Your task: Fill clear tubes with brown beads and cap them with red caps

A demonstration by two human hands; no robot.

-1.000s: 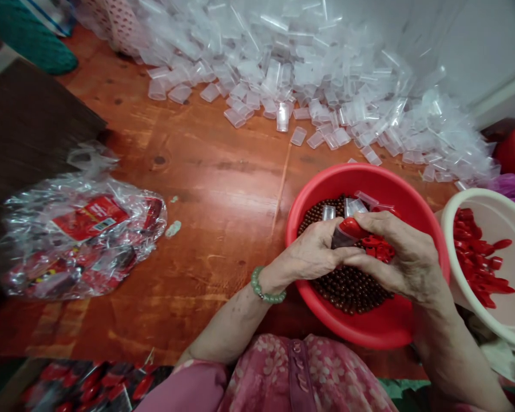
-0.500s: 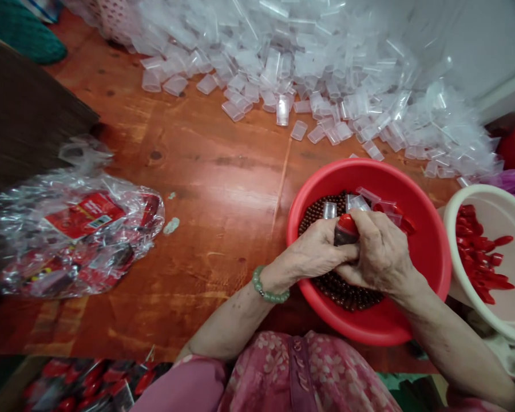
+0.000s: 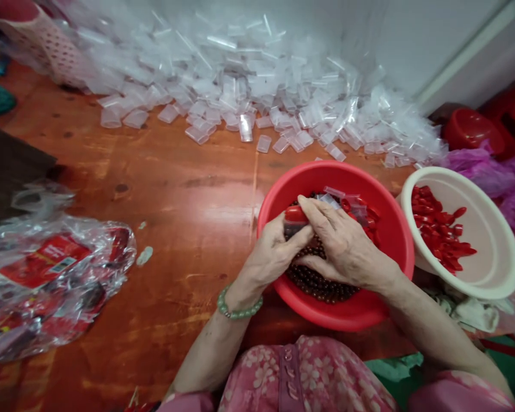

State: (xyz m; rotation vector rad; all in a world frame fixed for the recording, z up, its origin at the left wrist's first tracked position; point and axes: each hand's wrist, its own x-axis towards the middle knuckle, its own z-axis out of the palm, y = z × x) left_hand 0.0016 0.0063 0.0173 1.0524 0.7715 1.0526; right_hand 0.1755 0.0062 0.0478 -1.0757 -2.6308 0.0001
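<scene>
Orange-brown varnished wooden surface [image 3: 189, 189] filling most of the view, with a large heap of clear plastic tubes [image 3: 240, 109] along its far side, a crinkled plastic bag [image 3: 55, 269] of red-labelled packets at the left, and a purple plastic bag [image 3: 484, 171] at the far right. Near the middle, a red plastic basin [image 3: 326, 174] holding dark brown beads [image 3: 321, 286] and loose red caps [image 3: 369, 220], with a cream basin [image 3: 493, 240] of more red caps [image 3: 438, 234] just beside it. Over the red basin, two bare hands, a green bead bracelet [image 3: 239, 306] around the left wrist. Left hand [image 3: 270, 254] with fingers curled, pinching a capped tube [image 3: 294, 223] above the basin's left side, red end up, dark contents showing below. Right hand [image 3: 347, 240] with fingers pressed together and stretched toward the cap, any contact hidden. Tube probably light, stiff but thin-walled and slippery, safest held around its body, clear of the cap. Compared with the earlier view, hands and tube further left in the frame, the tube now at the left fingertips, and more of the purple plastic bag showing.
</scene>
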